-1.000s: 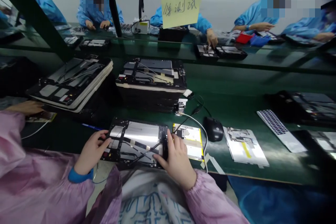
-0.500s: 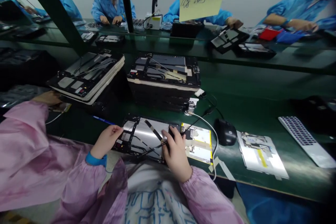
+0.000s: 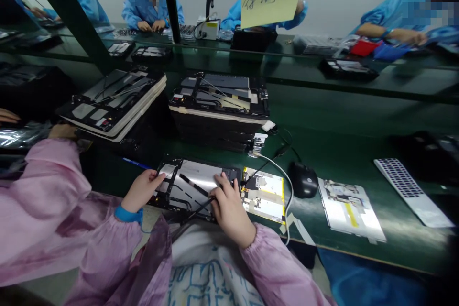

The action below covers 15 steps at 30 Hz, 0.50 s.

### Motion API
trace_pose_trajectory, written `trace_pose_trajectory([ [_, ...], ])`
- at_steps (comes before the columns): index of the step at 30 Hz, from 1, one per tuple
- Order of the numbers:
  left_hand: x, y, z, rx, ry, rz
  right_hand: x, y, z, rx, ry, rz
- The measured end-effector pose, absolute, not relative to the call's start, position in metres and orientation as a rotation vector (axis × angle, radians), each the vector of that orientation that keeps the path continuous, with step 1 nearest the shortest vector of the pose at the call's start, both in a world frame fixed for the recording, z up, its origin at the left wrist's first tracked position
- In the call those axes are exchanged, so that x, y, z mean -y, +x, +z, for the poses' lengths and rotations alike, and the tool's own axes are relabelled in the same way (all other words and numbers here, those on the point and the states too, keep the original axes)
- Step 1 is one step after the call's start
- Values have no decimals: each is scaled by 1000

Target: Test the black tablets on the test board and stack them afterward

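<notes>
Tablet frame [image 3: 193, 184] lay flat on the green table [image 3: 322, 138], long axis running left to right across the person's front. Left hand [image 3: 141, 191] rested on its left end, grip loose and open. Right hand [image 3: 229, 215] curled over its right end; whether that grip clenched anything could not be told. Yellow-edged board [image 3: 263, 196] lay just beside; stacked tablet frames [image 3: 218, 105] stood beyond.

Tablet frame [image 3: 195, 184] on workbench [image 3: 412, 244]; tablet stack [image 3: 218, 105] behind; taped board [image 3: 263, 196] just right; computer mouse [image 3: 303, 180] beyond board.
</notes>
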<state>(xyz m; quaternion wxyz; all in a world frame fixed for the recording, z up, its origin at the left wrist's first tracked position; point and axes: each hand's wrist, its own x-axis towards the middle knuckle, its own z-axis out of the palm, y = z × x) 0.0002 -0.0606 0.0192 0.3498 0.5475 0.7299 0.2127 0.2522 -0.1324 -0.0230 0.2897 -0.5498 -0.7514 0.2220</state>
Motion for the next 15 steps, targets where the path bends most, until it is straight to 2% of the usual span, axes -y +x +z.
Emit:
trace_pose_trajectory([
  [5, 63, -1, 31, -1829, 1473, 657, 128, 272, -12, 1932, -1140, 790],
  [10, 73, 3, 62, -1713, 1487, 861, 127, 305, 16, 2032, -755, 781],
  [15, 91, 9, 87, -1660, 1794, 1338, 127, 321, 52, 2356, -706, 651],
])
